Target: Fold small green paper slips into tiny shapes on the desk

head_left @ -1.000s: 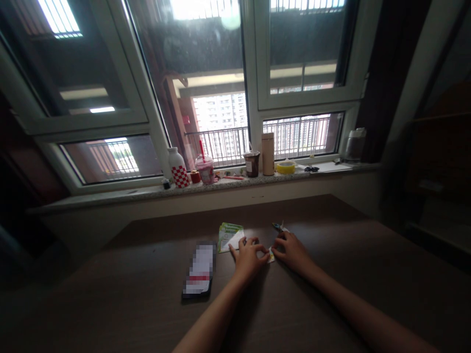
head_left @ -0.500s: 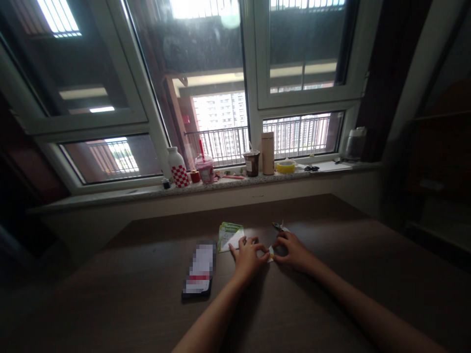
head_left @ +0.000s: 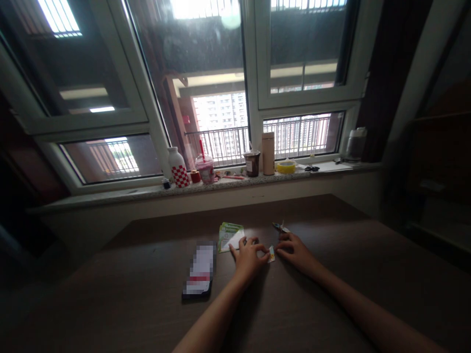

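My left hand (head_left: 251,256) rests on the table, with thumb and forefinger pinched on the left edge of a small printed piece of paper (head_left: 272,253). The paper shows pale green and yellow patches. Its other left-hand fingers lie over a white sheet (head_left: 236,239) on top of green-and-white printed cards (head_left: 228,229). Just right of the small paper, and apart from it, is my right hand (head_left: 295,252). Its thumb and fingers are drawn together; whether something tiny is between them is hidden. Beyond those fingers lies a small dark pointed object with pale scraps (head_left: 281,227).
A phone (head_left: 199,269) lies left of my hands on the brown table (head_left: 128,294). Along the windowsill stand a checked bottle (head_left: 179,169), drink cups (head_left: 251,163), a tan flask (head_left: 268,153), yellow tape (head_left: 286,167), black scissors (head_left: 312,168) and a clear jug (head_left: 356,144).
My right hand has drawn back slightly to the right, away from the small paper, and its thumb and forefinger have come closer together. My left hand stays put, still pinching the paper.
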Demonstrator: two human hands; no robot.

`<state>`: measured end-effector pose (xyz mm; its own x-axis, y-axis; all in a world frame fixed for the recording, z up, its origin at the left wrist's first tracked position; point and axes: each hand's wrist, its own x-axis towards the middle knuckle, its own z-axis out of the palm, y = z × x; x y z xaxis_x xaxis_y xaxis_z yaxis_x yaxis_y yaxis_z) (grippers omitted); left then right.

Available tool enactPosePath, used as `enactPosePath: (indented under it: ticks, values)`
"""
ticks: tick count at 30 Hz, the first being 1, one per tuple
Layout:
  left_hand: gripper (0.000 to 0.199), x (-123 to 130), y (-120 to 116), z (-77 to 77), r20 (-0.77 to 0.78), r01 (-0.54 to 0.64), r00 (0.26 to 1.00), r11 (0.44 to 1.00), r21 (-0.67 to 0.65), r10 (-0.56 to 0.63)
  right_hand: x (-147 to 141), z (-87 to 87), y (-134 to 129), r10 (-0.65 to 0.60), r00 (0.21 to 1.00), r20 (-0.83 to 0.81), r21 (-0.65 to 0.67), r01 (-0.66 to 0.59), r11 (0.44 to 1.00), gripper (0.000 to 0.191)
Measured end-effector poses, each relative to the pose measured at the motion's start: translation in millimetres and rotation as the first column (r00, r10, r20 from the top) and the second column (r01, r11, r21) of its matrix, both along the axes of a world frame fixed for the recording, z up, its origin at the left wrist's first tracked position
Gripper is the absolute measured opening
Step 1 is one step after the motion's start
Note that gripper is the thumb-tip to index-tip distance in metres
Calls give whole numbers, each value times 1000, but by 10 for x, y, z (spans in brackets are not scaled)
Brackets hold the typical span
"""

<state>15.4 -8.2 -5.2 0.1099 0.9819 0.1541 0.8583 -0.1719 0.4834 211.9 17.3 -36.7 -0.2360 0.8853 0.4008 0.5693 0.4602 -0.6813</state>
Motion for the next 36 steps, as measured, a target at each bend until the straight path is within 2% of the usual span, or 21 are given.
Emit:
enactPosePath:
  ticks: [6,19,27,36]
  values:
    - [16,0,1,7,-20,1,1000,1000,3,-1,5,-6,-9,64,998,20,-5,-64,998,8]
    - [18,3,-8,39,-30,6,1000,1000,-27,-7,-83,35,-11,-133,979,157,34,129,991,15]
    - [18,0,-1,20,-39,9,999,1000,-24,-10,-103,0,-16,-170,967,188,95,154,983,18]
    - [19,4,-19,52,-39,6,999,1000,-19,-7,-108,10,-11,-153,970,189,75,141,987,19]
